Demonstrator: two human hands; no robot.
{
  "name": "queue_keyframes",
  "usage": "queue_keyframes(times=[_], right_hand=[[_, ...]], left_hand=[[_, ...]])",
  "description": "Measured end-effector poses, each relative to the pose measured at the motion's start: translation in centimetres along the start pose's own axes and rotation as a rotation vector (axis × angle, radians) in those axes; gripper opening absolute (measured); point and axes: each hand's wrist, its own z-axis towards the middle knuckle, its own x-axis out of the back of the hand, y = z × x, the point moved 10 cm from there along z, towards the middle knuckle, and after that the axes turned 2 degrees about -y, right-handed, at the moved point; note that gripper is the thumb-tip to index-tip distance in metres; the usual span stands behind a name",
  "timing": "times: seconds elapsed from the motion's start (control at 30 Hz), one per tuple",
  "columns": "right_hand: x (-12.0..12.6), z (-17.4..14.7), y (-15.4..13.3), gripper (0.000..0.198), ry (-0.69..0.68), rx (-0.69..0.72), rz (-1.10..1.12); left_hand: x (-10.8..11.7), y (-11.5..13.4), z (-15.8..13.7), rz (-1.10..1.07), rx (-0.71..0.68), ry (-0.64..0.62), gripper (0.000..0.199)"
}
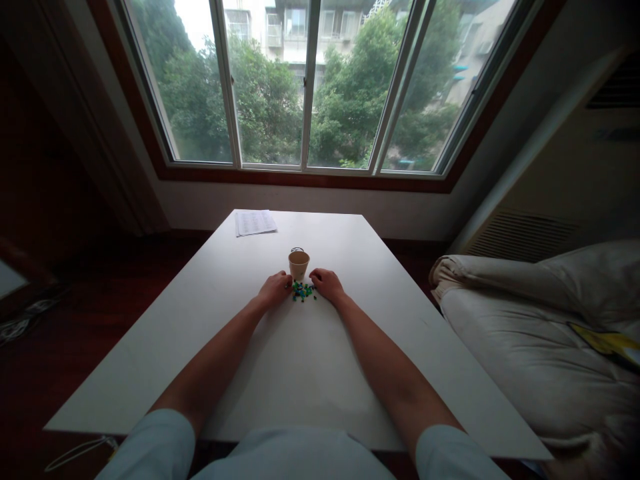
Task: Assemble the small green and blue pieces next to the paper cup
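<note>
A small heap of green and blue beads (302,291) lies on the white table (300,373) between my hands. Just behind the heap a tan paper cup (299,264) stands upright, its mouth facing up. My left hand (276,289) rests at the left edge of the beads, its fingers drawn together; whatever they pinch is too small to name. On the other side, my right hand (327,283) has its fingers curled in close to the cup's right side. Its fingertips are too small in view to show what they hold, if anything. A thin dark loop (297,250) shows behind the cup.
Printed sheets of paper (256,223) lie at the table's far left corner. A window (305,87) spans the wall beyond the table. To the right stands a pale sofa (530,333); a white cable (75,453) hangs by the near left table edge.
</note>
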Motion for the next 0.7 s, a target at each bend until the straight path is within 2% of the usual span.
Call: queue_keyframes(times=[0.3, 0.7], right_hand=[[-0.09, 0.04, 0.04, 0.021, -0.012, -0.009, 0.005], [-0.24, 0.13, 0.28, 0.021, -0.005, 0.001, 0.000]], left_hand=[[-0.11, -0.08, 0.00, 0.010, 0.001, -0.006, 0.012], [-0.16, 0.04, 0.07, 0.038, 0.035, -0.021, 0.021]])
